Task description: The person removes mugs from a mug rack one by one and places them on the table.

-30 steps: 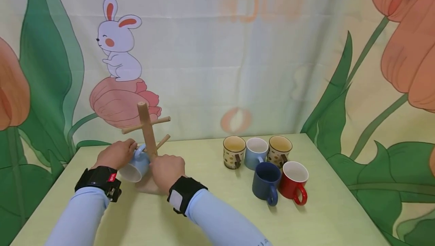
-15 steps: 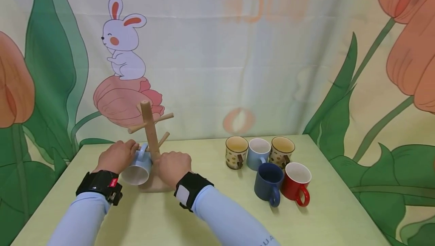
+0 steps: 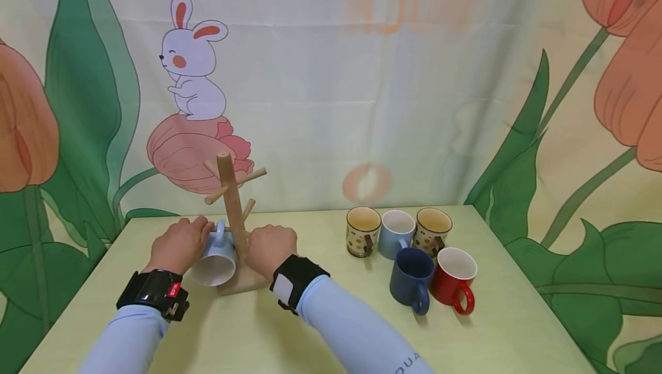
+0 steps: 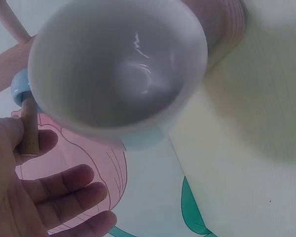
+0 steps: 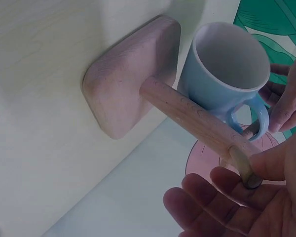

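Observation:
A wooden mug tree (image 3: 231,204) stands at the table's left side, its pegs jutting from a single post. From a lower left peg hangs a light blue mug (image 3: 212,268) by its handle, mouth toward me. My left hand (image 3: 178,243) pinches the end of that peg (image 4: 30,131) between thumb and index finger; the other fingers stretch out below the mug's rim. On the post's right, my right hand (image 3: 271,250) pinches another low peg (image 5: 242,165) between thumb and forefinger. The square base (image 5: 130,74) rests on the table.
To the right stand two spotted cream mugs (image 3: 362,230), a second light blue mug (image 3: 396,233), a navy mug (image 3: 408,276) and a red mug (image 3: 455,276), all upright and close together. Behind the table (image 3: 320,328) hangs a printed curtain (image 3: 310,104).
The mug tree has turned a little about its post, with both hands keeping hold of its pegs. The hanging mug now faces me more. The whole view has drifted slightly.

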Demonstrator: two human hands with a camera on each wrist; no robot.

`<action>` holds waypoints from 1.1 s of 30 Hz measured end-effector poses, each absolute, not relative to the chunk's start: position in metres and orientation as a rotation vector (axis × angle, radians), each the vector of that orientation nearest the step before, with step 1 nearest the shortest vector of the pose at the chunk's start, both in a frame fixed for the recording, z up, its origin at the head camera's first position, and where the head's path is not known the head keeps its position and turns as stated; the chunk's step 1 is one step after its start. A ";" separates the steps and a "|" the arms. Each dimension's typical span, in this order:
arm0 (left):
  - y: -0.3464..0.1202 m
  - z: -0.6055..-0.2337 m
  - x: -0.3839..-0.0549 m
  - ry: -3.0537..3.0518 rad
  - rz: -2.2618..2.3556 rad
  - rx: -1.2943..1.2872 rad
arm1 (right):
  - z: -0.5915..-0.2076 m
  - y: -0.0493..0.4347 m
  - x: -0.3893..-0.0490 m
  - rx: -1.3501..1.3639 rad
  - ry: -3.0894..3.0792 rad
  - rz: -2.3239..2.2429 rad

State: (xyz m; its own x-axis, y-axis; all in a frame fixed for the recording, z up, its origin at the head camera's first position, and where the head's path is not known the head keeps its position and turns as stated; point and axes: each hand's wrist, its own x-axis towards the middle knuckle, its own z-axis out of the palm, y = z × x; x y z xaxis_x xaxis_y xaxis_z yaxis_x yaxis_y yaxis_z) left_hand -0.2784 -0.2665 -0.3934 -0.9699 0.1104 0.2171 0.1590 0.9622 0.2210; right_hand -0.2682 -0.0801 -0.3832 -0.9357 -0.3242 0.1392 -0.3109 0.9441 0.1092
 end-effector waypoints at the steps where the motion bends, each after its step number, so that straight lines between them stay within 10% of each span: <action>1: -0.266 -0.394 -0.277 -2.900 -0.350 -0.205 | -0.383 -0.080 -0.269 0.470 -2.953 -0.120; 33: -0.258 -0.406 -0.246 -2.675 -0.283 -0.223 | -0.388 -0.069 -0.292 0.411 -2.939 -0.094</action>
